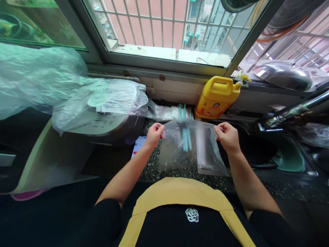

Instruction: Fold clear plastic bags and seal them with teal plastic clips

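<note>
A clear plastic bag (174, 151) is stretched between my two hands over the speckled countertop (151, 171). My left hand (155, 134) pinches its upper left corner, where a small pinkish bit shows at the fingertips. At the upper right corner, my right hand (227, 135) is closed on the bag's edge. Pale blue-green strips (187, 137) show through the film, and similar ones lie just behind it. Another clear, folded plastic piece (204, 168) appears behind or under the bag's right part; I cannot tell which.
A plastic-covered appliance (102, 120) stands left, with a phone-like screen (138, 145) beside it. At the back is a yellow jug (216, 97). The sink on the right holds a green basin (293, 154), under a metal faucet (285, 116). A barred window (159, 27) lies ahead.
</note>
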`<state>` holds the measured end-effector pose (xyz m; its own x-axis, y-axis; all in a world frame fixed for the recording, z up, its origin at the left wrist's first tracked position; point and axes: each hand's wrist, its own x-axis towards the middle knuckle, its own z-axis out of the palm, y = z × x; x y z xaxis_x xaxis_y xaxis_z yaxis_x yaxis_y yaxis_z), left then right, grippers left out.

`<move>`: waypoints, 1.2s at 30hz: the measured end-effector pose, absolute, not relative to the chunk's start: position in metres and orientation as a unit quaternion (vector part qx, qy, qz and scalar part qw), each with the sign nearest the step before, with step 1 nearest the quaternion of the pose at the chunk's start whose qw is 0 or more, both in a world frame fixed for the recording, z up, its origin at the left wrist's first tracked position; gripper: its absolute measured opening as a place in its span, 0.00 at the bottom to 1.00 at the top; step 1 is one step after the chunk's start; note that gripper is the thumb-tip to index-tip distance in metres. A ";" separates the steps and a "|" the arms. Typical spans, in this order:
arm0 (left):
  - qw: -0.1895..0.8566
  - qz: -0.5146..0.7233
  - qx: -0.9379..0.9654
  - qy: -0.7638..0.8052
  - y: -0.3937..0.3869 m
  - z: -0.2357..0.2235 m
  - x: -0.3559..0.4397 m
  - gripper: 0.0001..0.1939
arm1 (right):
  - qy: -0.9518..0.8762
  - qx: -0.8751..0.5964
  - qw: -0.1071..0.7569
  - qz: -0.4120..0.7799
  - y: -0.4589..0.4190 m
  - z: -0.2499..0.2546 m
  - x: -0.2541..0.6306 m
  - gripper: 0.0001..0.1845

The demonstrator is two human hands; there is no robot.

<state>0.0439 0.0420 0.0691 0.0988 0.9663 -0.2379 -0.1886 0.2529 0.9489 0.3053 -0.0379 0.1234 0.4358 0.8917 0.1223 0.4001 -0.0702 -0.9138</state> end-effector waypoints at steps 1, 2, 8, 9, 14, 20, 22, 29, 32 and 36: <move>0.628 0.463 0.412 0.470 0.037 0.076 0.047 0.14 | -0.476 -0.685 0.495 0.243 -0.043 0.127 0.298 0.13; 0.629 0.463 0.428 0.454 0.032 0.083 0.051 0.15 | -0.481 -0.682 0.498 0.233 -0.048 0.130 0.291 0.13; 0.608 0.460 0.523 0.381 0.000 0.113 0.068 0.13 | -0.524 -0.656 0.516 0.171 -0.063 0.130 0.251 0.11; 0.603 0.459 0.533 0.377 -0.003 0.115 0.070 0.13 | -0.533 -0.649 0.516 0.170 -0.062 0.130 0.246 0.11; 0.607 0.443 0.549 0.366 -0.010 0.119 0.077 0.14 | -0.573 -0.611 0.513 0.188 -0.060 0.128 0.229 0.09; 0.626 0.438 0.534 0.362 -0.012 0.120 0.076 0.15 | -0.615 -0.601 0.487 0.154 -0.059 0.127 0.224 0.07; 0.631 0.434 0.533 0.360 -0.012 0.120 0.076 0.15 | -0.624 -0.601 0.480 0.135 -0.058 0.127 0.223 0.06; 0.640 0.430 0.533 0.349 -0.008 0.120 0.073 0.16 | -0.692 -0.551 0.459 0.080 -0.056 0.124 0.221 0.05; 0.647 0.432 0.523 0.348 -0.007 0.119 0.071 0.17 | -0.721 -0.520 0.453 0.067 -0.058 0.123 0.221 0.06; 0.664 0.429 0.506 0.346 -0.005 0.118 0.068 0.17 | -0.755 -0.480 0.444 0.053 -0.060 0.122 0.223 0.11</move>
